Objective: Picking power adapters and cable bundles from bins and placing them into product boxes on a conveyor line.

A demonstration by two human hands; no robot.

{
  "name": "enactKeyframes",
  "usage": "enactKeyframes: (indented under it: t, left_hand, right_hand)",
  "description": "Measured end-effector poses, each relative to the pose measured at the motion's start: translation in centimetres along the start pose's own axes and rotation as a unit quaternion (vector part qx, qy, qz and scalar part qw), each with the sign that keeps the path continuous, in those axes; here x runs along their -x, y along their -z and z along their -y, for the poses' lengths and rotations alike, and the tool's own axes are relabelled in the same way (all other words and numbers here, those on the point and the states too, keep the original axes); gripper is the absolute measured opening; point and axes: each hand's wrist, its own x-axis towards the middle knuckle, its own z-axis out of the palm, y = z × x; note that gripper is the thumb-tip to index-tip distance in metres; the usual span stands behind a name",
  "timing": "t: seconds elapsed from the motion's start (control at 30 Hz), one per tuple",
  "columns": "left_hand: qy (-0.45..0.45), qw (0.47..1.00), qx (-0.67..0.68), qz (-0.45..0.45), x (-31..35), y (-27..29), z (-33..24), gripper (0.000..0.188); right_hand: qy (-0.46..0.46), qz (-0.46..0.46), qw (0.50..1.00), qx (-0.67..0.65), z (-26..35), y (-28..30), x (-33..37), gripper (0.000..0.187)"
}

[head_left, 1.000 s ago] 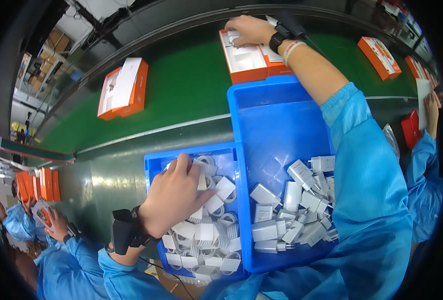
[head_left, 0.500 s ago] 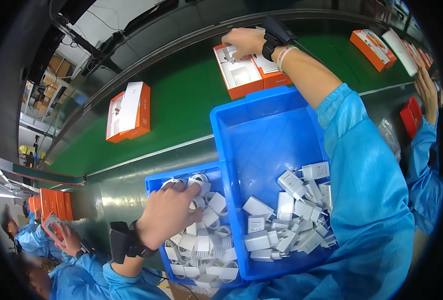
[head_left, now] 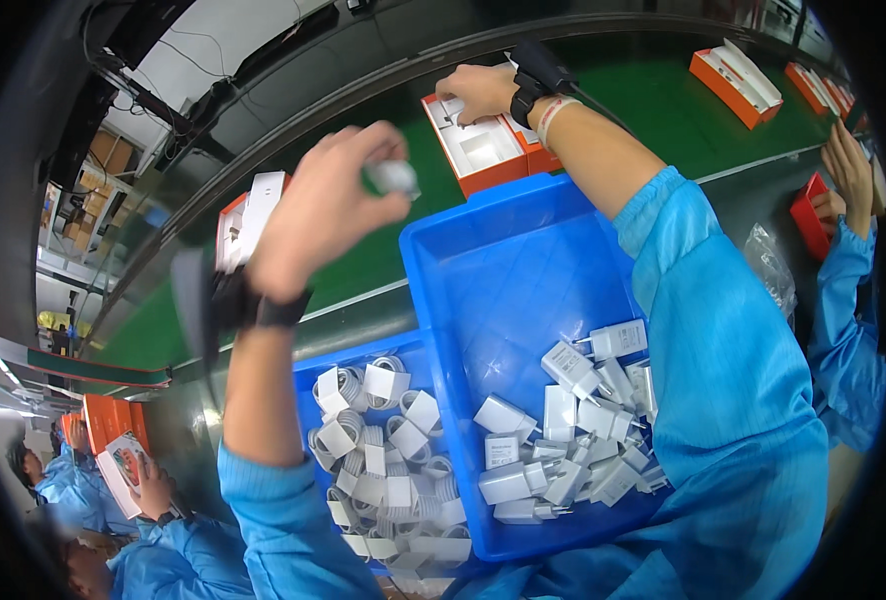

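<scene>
My left hand (head_left: 328, 205), blurred by motion, is raised over the conveyor with a small white coiled cable (head_left: 395, 178) between thumb and fingers. My right hand (head_left: 483, 93) reaches into an open orange-and-white box (head_left: 488, 160). Its bent fingers are around a white charger (head_left: 452, 108) in the box's far left part; the fingertips are partly hidden. Below my left forearm, a blue bin (head_left: 308, 352) holds many white coiled cables (head_left: 383, 470) with paper bands. A larger blue bin (head_left: 513, 265) beside it holds a heap of white chargers (head_left: 563, 410).
Another open box (head_left: 255, 215) stands on the green conveyor (head_left: 363, 250), partly behind my left hand. More orange boxes (head_left: 735, 85) are at the far right. A co-worker's hands (head_left: 848, 180) hold a red tray (head_left: 811, 215); a clear plastic bag (head_left: 768, 265) lies nearby. Other people work at the left.
My left hand has risen from the cable bin toward the box, taking a coiled cable with it. My right hand stays at the box, shifted slightly. At right, the co-worker's white lid has left the orange box.
</scene>
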Motion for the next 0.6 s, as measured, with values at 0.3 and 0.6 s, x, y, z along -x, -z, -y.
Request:
enactKeyframes:
  t: [0.3,0.6]
  left_hand:
    - [-0.039,0.983,-0.058,0.170,-13.2,-9.0,1.5,0.044]
    - [-0.017,0.966,-0.046,0.253,-15.3,-12.1,0.3,0.047]
  right_hand:
    - [0.136,-0.075,0.988,-0.021,-5.1,-3.4,-1.3,0.025]
    - [-0.082,-0.057,0.989,-0.109,-4.5,-1.9,-0.2,0.032]
